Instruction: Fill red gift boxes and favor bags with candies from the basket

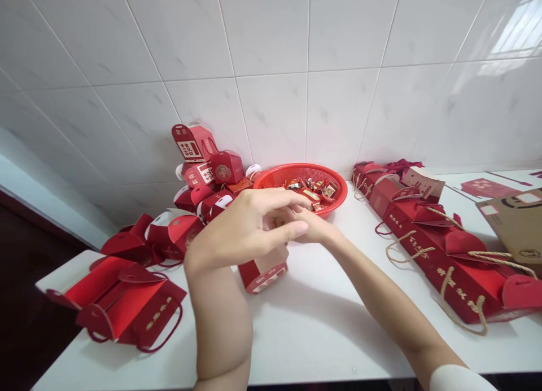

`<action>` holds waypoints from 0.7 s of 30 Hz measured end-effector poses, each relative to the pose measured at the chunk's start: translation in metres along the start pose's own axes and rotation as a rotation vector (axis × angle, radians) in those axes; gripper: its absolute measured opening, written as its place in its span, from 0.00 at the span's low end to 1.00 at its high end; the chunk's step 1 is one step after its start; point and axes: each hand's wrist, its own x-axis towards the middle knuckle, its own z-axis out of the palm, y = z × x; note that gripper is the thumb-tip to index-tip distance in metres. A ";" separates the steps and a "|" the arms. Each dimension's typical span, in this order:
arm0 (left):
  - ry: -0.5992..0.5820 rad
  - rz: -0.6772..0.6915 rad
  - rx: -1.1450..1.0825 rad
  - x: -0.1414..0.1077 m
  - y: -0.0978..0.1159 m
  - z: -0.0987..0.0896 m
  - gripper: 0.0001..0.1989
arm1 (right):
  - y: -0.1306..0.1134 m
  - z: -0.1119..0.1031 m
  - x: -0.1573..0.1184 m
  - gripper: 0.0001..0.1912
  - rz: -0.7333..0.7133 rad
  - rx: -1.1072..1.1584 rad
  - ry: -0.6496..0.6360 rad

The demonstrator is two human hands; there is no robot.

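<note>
My left hand reaches over a small red candy box, its thumb and index finger stretched out to the right and apart. My right hand comes in from the right and crosses under it; most of its fingers are hidden, so whether it holds anything does not show. The box sits tilted on the white table, its upper part covered by the hands. Just behind them stands a red plastic basket with wrapped candies in it.
Small red boxes are piled against the tiled wall at left. A larger open red box with cord handles lies front left. Along the right runs a row of red gift boxes with rope handles, beside a brown cardboard box.
</note>
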 end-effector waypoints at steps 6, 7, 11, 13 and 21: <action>-0.289 -0.228 -0.003 0.031 -0.026 0.019 0.12 | 0.022 -0.030 -0.021 0.06 0.187 -0.082 -0.024; -0.329 -0.260 0.021 0.036 -0.030 0.024 0.12 | 0.024 -0.035 -0.024 0.06 0.204 -0.088 -0.049; -0.403 -0.261 0.078 0.050 -0.042 0.042 0.13 | 0.031 -0.050 -0.032 0.04 0.304 -0.128 -0.082; -0.437 -0.259 0.075 0.054 -0.045 0.048 0.14 | 0.035 -0.056 -0.035 0.03 0.349 -0.162 -0.075; -0.441 -0.383 0.091 0.053 -0.054 0.043 0.24 | 0.050 -0.073 -0.046 0.04 0.462 -0.193 -0.110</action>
